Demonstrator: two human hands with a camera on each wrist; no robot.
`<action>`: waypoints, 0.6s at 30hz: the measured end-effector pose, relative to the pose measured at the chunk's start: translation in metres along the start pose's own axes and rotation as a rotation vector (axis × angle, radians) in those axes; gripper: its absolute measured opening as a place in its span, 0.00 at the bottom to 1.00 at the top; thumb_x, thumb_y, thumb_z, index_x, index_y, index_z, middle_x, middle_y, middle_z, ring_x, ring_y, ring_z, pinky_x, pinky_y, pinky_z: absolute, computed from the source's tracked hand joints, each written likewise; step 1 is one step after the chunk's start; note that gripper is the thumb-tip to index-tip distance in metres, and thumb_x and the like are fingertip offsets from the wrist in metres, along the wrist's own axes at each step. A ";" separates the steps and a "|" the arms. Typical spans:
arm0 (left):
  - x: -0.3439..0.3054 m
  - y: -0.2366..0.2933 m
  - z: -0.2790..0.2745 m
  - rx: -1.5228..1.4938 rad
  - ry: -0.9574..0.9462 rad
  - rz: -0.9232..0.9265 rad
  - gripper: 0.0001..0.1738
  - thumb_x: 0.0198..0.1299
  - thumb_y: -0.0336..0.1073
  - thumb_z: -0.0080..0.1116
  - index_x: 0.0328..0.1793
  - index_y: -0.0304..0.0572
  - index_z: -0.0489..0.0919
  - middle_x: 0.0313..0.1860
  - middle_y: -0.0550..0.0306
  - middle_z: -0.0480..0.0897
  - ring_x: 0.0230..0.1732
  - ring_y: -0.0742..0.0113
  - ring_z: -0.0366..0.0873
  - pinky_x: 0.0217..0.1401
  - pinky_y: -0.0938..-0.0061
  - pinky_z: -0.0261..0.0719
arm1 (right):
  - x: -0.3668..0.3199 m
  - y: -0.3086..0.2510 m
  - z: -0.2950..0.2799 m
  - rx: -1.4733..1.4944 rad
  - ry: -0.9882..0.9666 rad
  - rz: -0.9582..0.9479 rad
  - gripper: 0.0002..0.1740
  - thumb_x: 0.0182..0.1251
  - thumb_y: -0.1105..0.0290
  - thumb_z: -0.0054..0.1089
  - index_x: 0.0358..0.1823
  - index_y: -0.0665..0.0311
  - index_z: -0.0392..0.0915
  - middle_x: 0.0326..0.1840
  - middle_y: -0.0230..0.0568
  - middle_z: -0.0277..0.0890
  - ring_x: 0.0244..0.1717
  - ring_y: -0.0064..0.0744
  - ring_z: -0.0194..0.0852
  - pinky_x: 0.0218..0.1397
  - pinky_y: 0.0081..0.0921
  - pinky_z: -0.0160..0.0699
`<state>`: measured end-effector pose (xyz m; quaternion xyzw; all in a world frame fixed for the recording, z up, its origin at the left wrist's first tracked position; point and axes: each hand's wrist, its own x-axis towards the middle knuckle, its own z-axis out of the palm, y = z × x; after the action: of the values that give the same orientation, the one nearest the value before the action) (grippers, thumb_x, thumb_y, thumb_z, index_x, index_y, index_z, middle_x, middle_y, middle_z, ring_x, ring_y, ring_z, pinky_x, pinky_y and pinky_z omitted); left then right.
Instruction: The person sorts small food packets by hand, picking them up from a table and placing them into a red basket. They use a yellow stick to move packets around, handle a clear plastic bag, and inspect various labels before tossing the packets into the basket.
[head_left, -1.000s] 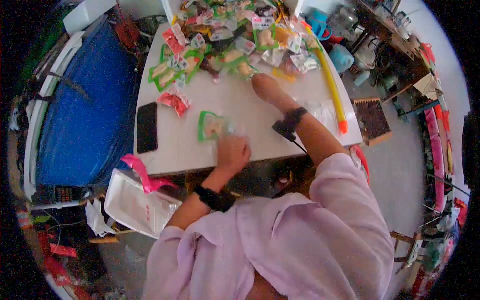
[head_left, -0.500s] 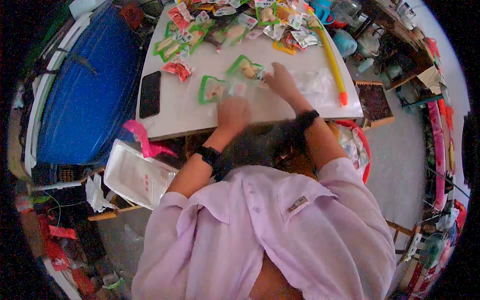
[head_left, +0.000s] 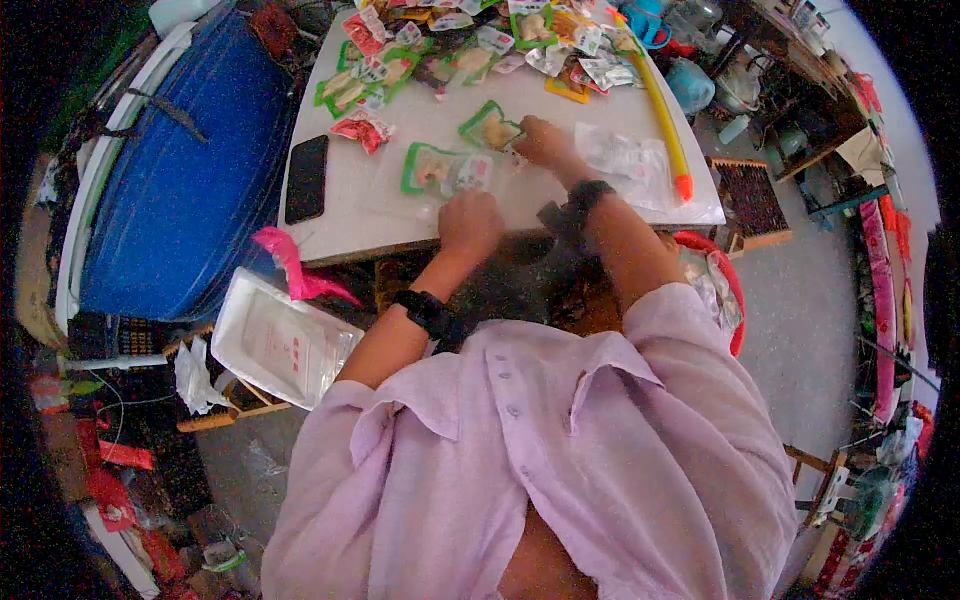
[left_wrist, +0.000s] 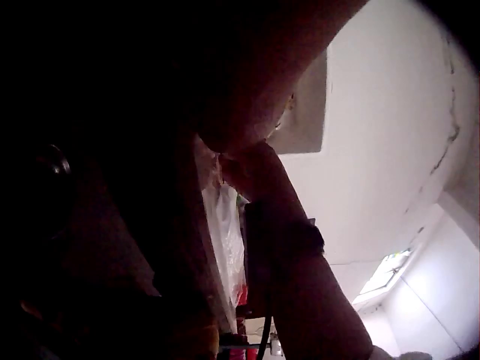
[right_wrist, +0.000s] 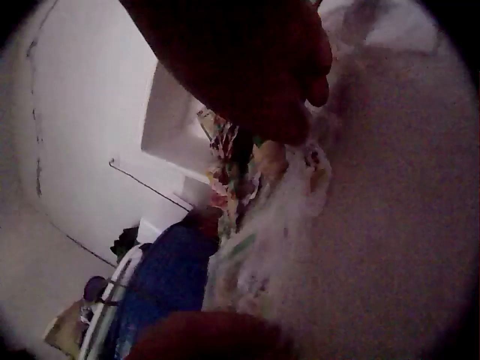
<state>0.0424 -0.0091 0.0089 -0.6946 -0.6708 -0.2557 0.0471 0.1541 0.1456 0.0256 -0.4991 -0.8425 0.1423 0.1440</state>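
Observation:
On the white table (head_left: 375,215), a green-edged packet (head_left: 430,170) lies in or under thin clear plastic. My left hand (head_left: 470,228), its fingers curled, grips the near edge of that clear bag (head_left: 468,178); its fingertips are hidden. Up and to the right, my right hand (head_left: 548,145) pinches the right corner of a second green-edged packet (head_left: 490,128). Seen from the right wrist, my right hand (right_wrist: 255,71) has bent fingers above the crumpled clear plastic (right_wrist: 274,232). The left wrist view is mostly dark, with my right hand (left_wrist: 255,169) beyond.
Many mixed snack packets (head_left: 470,62) are heaped at the table's far side. A black phone (head_left: 306,178) lies at the left, clear bags (head_left: 625,160) and a yellow tube (head_left: 665,125) at the right. A white foam box (head_left: 285,340) stands below the table's left front.
My right hand has come back from the heap with a green-edged packet, towards my left hand. The left hand stays by the first packet. The head view has shifted.

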 end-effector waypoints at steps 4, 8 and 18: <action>0.000 -0.003 0.003 -0.046 -0.169 -0.026 0.08 0.41 0.36 0.46 0.25 0.40 0.71 0.24 0.47 0.72 0.28 0.49 0.69 0.29 0.57 0.66 | -0.011 0.007 0.004 0.520 -0.036 0.112 0.14 0.45 0.64 0.51 0.33 0.64 0.68 0.29 0.44 0.69 0.30 0.40 0.69 0.32 0.30 0.69; -0.001 -0.004 0.005 -0.024 -0.130 -0.050 0.08 0.40 0.36 0.47 0.25 0.40 0.71 0.24 0.47 0.71 0.27 0.49 0.69 0.29 0.57 0.65 | -0.035 0.011 0.004 0.958 0.059 0.031 0.14 0.48 0.65 0.50 0.34 0.65 0.67 0.27 0.39 0.69 0.27 0.34 0.68 0.27 0.27 0.70; -0.009 -0.012 0.007 -0.186 0.030 -0.015 0.08 0.43 0.35 0.47 0.28 0.38 0.69 0.25 0.46 0.71 0.27 0.48 0.69 0.30 0.59 0.65 | -0.099 0.032 -0.028 1.027 0.251 0.083 0.09 0.51 0.70 0.47 0.33 0.65 0.66 0.24 0.34 0.67 0.25 0.28 0.66 0.23 0.21 0.69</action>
<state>0.0330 -0.0132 -0.0038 -0.6871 -0.6484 -0.3277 -0.0096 0.2356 0.0753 0.0287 -0.4102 -0.6202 0.4813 0.4641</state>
